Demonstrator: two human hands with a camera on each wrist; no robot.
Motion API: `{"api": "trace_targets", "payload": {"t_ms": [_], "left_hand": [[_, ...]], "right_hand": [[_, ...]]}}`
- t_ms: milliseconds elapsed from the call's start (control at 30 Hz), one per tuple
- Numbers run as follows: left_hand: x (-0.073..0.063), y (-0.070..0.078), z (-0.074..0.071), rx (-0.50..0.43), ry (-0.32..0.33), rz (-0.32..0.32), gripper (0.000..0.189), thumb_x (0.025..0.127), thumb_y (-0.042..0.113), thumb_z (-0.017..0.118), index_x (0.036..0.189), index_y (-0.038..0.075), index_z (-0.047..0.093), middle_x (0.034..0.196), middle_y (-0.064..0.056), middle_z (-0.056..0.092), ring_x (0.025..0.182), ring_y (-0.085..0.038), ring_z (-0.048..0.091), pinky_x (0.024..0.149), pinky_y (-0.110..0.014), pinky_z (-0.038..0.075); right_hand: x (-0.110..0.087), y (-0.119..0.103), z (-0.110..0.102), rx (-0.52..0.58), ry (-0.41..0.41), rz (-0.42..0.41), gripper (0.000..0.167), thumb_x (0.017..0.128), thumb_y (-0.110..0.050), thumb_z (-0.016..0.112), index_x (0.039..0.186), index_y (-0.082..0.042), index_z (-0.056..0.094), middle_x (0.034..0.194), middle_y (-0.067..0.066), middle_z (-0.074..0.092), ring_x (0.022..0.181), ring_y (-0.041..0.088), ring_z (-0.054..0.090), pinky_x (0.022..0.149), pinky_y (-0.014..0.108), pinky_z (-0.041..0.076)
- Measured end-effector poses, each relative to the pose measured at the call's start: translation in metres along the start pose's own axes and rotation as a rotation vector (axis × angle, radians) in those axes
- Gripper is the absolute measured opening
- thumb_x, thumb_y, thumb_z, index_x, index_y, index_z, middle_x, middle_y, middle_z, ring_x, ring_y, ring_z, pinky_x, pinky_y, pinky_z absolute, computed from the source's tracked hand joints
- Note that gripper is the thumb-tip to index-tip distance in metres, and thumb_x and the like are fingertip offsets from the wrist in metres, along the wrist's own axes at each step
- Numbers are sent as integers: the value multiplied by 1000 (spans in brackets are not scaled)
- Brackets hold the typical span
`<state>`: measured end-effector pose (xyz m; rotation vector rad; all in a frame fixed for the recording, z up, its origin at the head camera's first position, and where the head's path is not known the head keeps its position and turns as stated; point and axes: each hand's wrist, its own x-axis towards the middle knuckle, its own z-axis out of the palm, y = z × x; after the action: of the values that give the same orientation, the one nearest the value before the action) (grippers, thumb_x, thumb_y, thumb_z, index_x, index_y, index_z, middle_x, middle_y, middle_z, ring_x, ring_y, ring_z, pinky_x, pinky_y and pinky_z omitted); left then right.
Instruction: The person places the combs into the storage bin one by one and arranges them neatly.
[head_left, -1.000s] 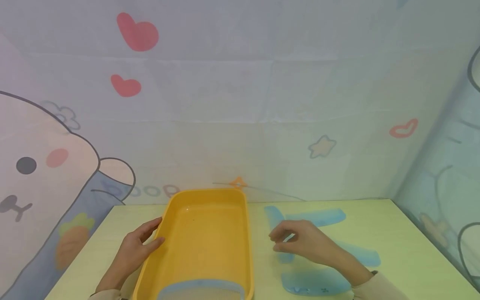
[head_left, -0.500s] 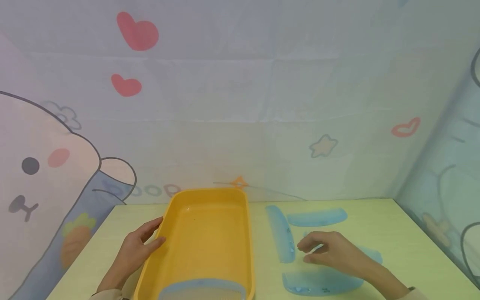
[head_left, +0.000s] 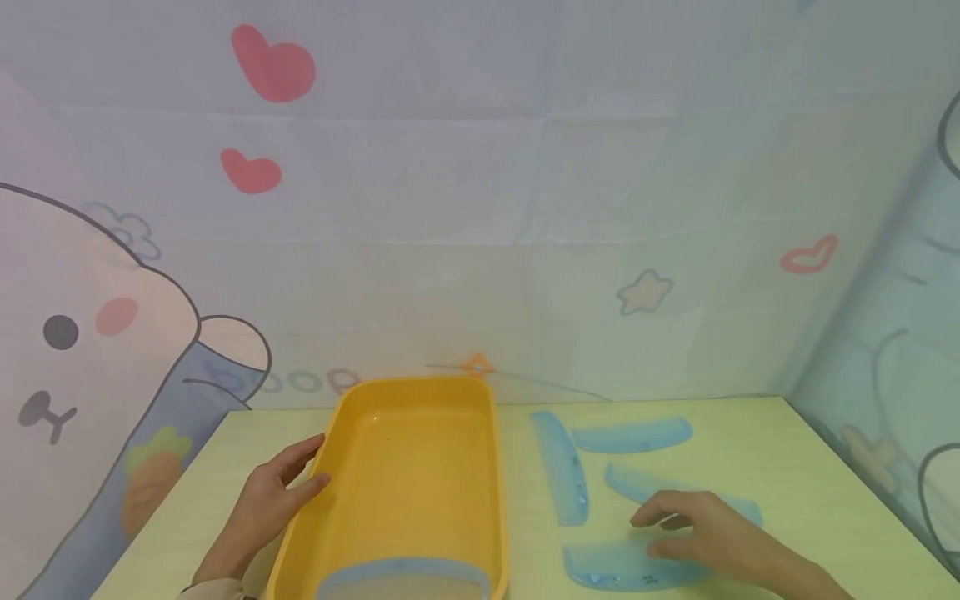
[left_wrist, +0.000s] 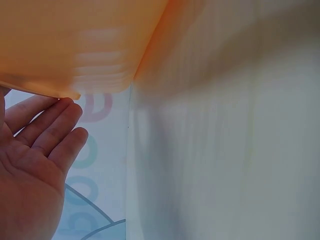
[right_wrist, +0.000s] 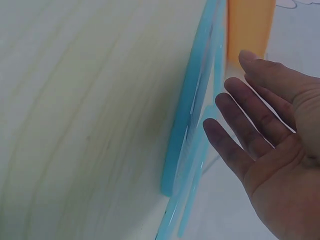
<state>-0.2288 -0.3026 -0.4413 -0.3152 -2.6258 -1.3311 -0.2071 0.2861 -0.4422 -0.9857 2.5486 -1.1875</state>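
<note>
A yellow plastic tray (head_left: 423, 467) stands on the table, and a pale blue comb (head_left: 405, 568) lies inside its near end. My left hand (head_left: 266, 500) rests at the tray's left rim, thumb over the edge; in the left wrist view its fingers (left_wrist: 60, 127) are fairly straight beneath the lip. Relaxed and holding nothing, my right hand (head_left: 701, 533) hovers over the nearest blue comb (head_left: 615, 571), partly covering it. Behind that hand lies another blue comb (head_left: 637, 482), also partly hidden. In the right wrist view the fingers (right_wrist: 235, 145) are apart from the combs' blue edges.
More blue combs lie right of the tray: an upright-lying one (head_left: 564, 471) close to its side, and one (head_left: 633, 435) near the back. A cloth (head_left: 525, 192) printed with hearts and a bear rises behind the pale yellow table (head_left: 810, 500).
My right hand has moved right and toward me, from over the comb beside the tray to over the nearest comb. The left hand and the tray have stayed put.
</note>
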Motion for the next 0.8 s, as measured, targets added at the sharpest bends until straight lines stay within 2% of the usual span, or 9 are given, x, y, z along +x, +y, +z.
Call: {"api": "trace_targets", "payload": {"t_ms": [167,267,333,433,600,700,800], "left_hand": [[1,0,0,2,2,-6,62,102,14,75,155,-5,50,157,-27,48,140,-52,49,107,-48,54],[1,1,0,12,2,-5,62,102,15,75,155,-4,50,157,-26,48,140,-51,49,106,-47,55],[1,1,0,10,1,0,62,102,15,75,155,-5,49,157,-28,48,139,-53,49,106,-50,54],[1,1,0,2,1,4,62,102,14,75,155,-6,50,157,-28,48,139,-53,49,106,-53,53],[1,1,0,1,-1,-5,62,102,13,75,155,-5,50,157,-28,48,140,-52,48,106,-51,53],[1,2,0,6,-2,-12,62,102,14,75,155,-4,50,158,-27,48,140,-52,48,106,-50,53],[1,2,0,7,-3,-12,62,102,15,75,155,-4,50,157,-27,48,140,-52,48,106,-49,54]], "right_hand": [[-5,5,-3,-69,-1,-37,26,96,-26,81,119,-14,75,117,-2,75,109,10,69,90,32,63],[-8,7,-5,-88,-12,-23,28,95,-27,82,118,-14,75,116,-4,75,108,10,69,88,32,63],[-10,9,-6,-86,-24,-10,28,94,-27,83,117,-14,75,115,-5,75,107,8,69,87,30,62],[-13,11,-6,-95,-34,-32,31,92,-29,85,117,-15,76,116,-4,75,108,7,68,87,28,61],[-16,12,-5,-102,-58,-42,37,90,-33,86,122,-19,74,122,-7,73,114,6,64,91,25,58],[-19,12,-4,-107,-69,1,40,88,-30,88,124,-23,73,125,-11,70,117,4,61,94,22,55],[-20,13,-3,-124,-68,-23,43,86,-26,89,126,-24,72,127,-10,69,119,5,60,96,22,54]]}}
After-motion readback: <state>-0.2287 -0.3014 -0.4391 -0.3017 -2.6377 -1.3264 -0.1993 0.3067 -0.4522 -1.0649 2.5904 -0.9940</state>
